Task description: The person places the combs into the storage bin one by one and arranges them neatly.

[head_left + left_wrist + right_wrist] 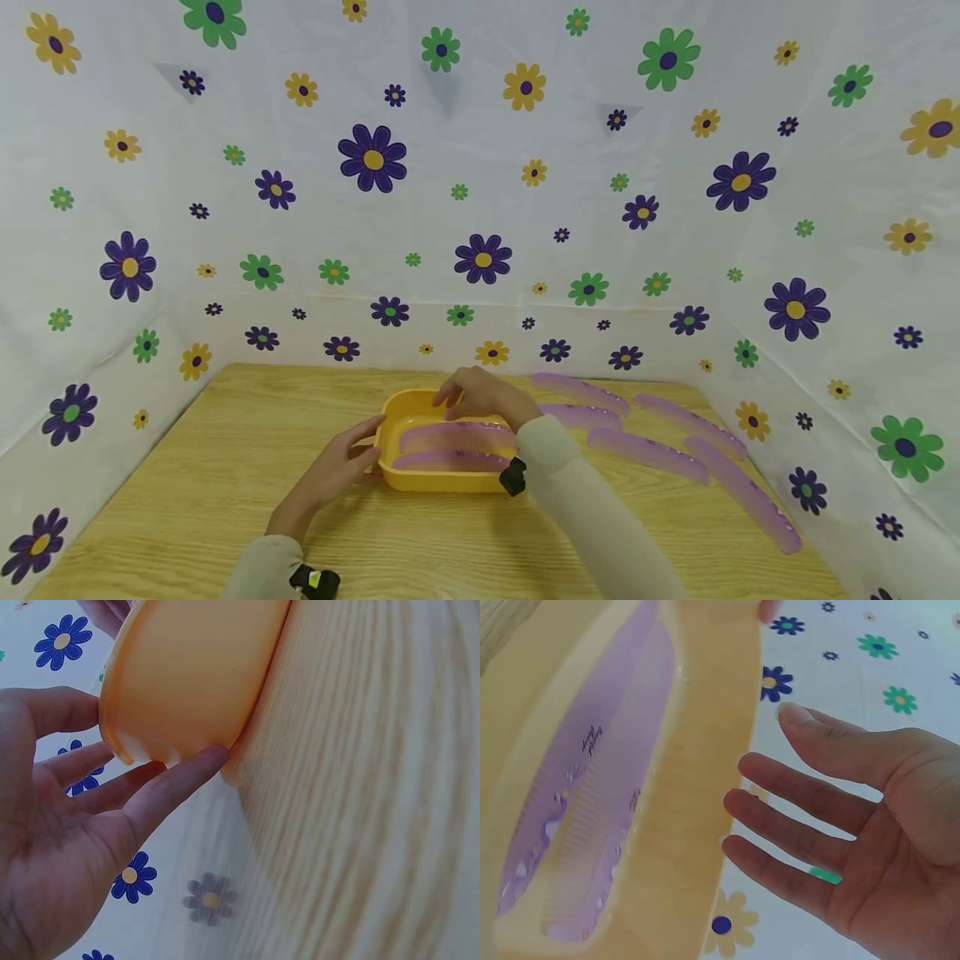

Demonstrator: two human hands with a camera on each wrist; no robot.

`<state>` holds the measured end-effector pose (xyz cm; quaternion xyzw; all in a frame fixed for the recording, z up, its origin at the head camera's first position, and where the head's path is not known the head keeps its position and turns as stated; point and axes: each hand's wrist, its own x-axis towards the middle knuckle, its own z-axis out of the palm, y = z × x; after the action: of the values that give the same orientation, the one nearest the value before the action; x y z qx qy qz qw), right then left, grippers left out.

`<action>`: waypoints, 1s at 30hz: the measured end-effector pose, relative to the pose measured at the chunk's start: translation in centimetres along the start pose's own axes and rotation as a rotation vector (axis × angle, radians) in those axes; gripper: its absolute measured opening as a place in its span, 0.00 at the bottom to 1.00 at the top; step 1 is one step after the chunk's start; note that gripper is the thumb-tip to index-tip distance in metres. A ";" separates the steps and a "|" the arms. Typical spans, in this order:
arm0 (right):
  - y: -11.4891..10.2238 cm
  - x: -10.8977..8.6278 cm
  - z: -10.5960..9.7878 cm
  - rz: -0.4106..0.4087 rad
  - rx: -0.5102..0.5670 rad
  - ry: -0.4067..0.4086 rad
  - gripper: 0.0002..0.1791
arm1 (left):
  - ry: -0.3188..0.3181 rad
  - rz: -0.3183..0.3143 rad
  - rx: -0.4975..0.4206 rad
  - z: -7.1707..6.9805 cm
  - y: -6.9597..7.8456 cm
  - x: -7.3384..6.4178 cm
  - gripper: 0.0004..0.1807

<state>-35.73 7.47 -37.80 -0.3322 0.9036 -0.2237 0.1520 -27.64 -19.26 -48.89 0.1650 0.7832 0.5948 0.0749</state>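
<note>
My left hand is at the left end of a yellow plastic tub, fingertips against its outer wall and rim. Seen from the left wrist, those fingers are spread and fairly straight along the tub's end. Inside the tub lie two translucent purple combs, the farther comb and the nearer comb, side by side. Over the tub's back right rim hovers my right hand, its fingers loosely bent and apart, with nothing in them. The right wrist view shows its bare palm beside the tub wall.
Several more purple combs lie right of the tub, among them a back comb, a middle comb and a long right-hand comb. The wooden table is enclosed by a white flowered cloth behind and on both sides.
</note>
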 end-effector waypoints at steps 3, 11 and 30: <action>0.5 -1.0 -0.4 -0.002 -0.002 0.023 0.15 | 0.002 0.000 0.002 0.0 0.0 0.0 0.33; 2.1 -3.3 -1.7 0.021 0.032 0.080 0.16 | 0.002 -0.002 -0.004 0.1 0.0 -0.1 0.33; 6.0 -8.4 -2.2 0.116 0.089 0.139 0.15 | 0.005 -0.003 0.003 0.0 0.0 -0.1 0.33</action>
<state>-33.71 17.85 -37.88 -0.2561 0.9189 -0.2768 0.1162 -27.53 -19.30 -48.88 0.1622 0.7845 0.5940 0.0735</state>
